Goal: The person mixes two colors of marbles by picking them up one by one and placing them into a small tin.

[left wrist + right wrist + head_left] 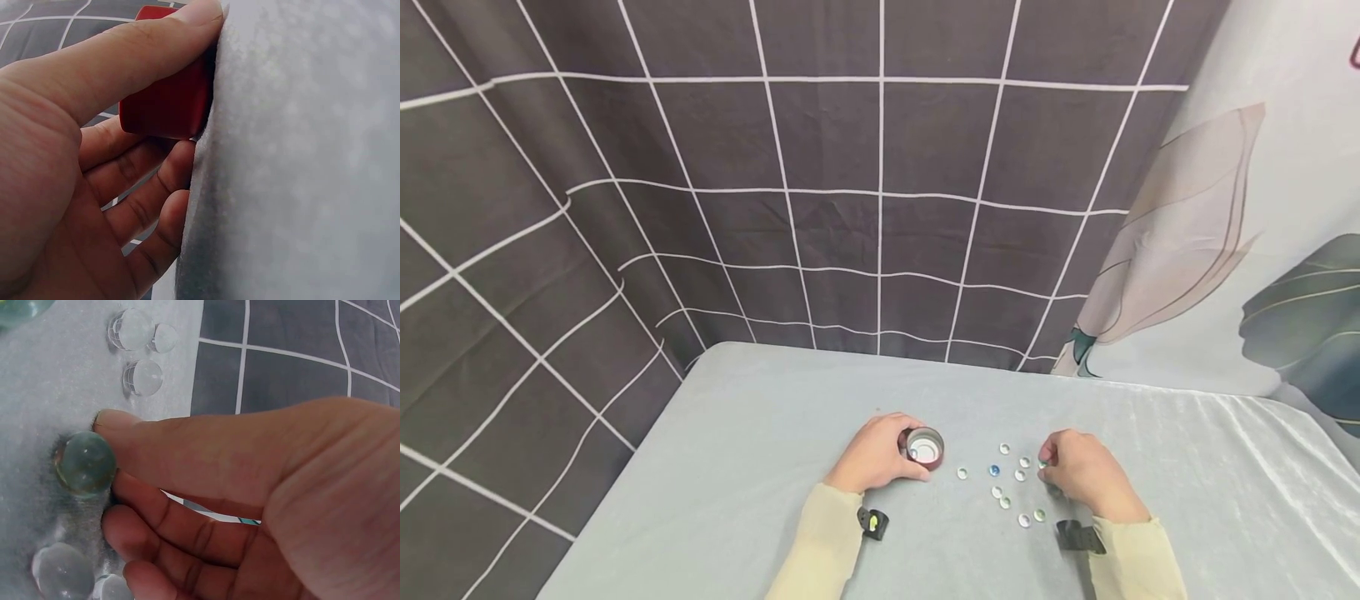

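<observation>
My left hand (872,454) grips a small round red container (934,465) by its side, thumb and fingers curved around the wall. Its silvery inside faces up, and one clear marble (913,455) shows in it. In the left wrist view the red wall (165,106) stands against the cloth. My right hand (1082,471) pinches a greenish glass marble (87,464) between thumb and fingers, low over the cloth. Beside it lie several loose marbles, among them a blue one (994,471), a clear one (1024,521) and a pale green one (1039,515).
A light grey cloth (737,467) covers the table. Behind it hangs a dark curtain (827,225) with a white grid, and at the right a pale curtain (1225,275) with a leaf print. A clear marble (962,473) lies apart, nearest the container.
</observation>
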Tool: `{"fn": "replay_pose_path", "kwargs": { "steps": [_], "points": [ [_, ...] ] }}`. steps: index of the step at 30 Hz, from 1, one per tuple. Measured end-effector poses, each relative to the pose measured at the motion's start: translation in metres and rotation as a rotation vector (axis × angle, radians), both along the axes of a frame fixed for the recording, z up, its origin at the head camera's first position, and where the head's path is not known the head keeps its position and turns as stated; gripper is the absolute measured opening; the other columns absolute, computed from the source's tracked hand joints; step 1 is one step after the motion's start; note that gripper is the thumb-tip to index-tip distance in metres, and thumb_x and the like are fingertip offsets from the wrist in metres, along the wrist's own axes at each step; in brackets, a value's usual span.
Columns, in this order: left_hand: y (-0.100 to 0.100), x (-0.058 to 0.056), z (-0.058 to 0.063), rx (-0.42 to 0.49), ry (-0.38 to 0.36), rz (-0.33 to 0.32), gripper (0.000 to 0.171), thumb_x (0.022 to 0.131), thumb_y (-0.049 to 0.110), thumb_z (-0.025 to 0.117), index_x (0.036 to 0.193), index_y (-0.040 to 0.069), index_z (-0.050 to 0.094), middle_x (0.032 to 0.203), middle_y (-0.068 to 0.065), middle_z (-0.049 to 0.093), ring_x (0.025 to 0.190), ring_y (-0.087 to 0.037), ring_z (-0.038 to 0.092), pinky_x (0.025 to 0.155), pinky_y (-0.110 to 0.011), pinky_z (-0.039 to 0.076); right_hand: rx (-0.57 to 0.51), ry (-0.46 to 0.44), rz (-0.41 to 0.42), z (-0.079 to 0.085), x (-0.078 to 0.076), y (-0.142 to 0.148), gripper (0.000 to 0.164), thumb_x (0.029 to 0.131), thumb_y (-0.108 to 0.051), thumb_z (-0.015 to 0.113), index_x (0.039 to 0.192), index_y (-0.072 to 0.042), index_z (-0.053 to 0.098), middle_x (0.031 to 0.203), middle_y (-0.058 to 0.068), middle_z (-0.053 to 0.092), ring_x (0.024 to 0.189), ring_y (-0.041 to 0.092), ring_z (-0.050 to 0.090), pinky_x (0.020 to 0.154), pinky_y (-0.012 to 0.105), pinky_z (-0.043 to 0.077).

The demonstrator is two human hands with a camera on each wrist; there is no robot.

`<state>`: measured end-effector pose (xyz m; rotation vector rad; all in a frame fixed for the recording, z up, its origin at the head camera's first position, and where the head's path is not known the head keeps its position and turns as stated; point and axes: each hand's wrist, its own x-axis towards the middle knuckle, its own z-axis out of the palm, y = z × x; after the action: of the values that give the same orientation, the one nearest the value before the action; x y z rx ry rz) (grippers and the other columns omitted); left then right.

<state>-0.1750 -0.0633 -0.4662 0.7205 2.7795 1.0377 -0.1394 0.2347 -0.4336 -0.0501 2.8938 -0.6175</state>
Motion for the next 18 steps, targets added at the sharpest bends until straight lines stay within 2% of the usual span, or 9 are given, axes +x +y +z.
{"fn": "replay_pose_path", "kwargs": {
  "steps": [7,14,18],
  "points": [
    [-0.0001,-0.0005,0.0001,-0.007,0.008,0.000,0.057,0.065,0.029,0.095,0.115,0.015,0.072,0.103,0.008,0.069,0.088,-0.004,0.058,0.087,-0.027,0.047,-0.015,0.003,-0.001,-0.0002,0.0010,0.0006,0.017,0.076,-0.005,0.079,0.079,-0.008,0.063,0.070,0.001,0.055,0.063,0.018,0.050,0.057,0.035,0.042],
    [-0.0008,0.0002,0.0003,0.005,0.000,0.000,0.057,0.065,0.027,0.095,0.116,0.015,0.072,0.095,0.009,0.066,0.079,-0.004,0.054,0.078,-0.025,0.046,-0.014,-0.004,-0.001,0.0007,0.0003,0.0001,0.016,0.077,-0.005,0.079,0.080,-0.008,0.063,0.071,0.001,0.055,0.063,0.018,0.050,0.058,0.035,0.041],
    [-0.0009,0.0001,0.0006,0.005,-0.007,0.002,0.057,0.065,0.028,0.095,0.116,0.015,0.072,0.096,0.009,0.067,0.080,-0.003,0.054,0.080,-0.024,0.046,-0.015,-0.012,-0.006,0.0015,0.0003,-0.0003,0.015,0.078,-0.005,0.078,0.080,-0.008,0.064,0.071,0.001,0.055,0.064,0.018,0.050,0.058,0.035,0.041]
  ]
}}
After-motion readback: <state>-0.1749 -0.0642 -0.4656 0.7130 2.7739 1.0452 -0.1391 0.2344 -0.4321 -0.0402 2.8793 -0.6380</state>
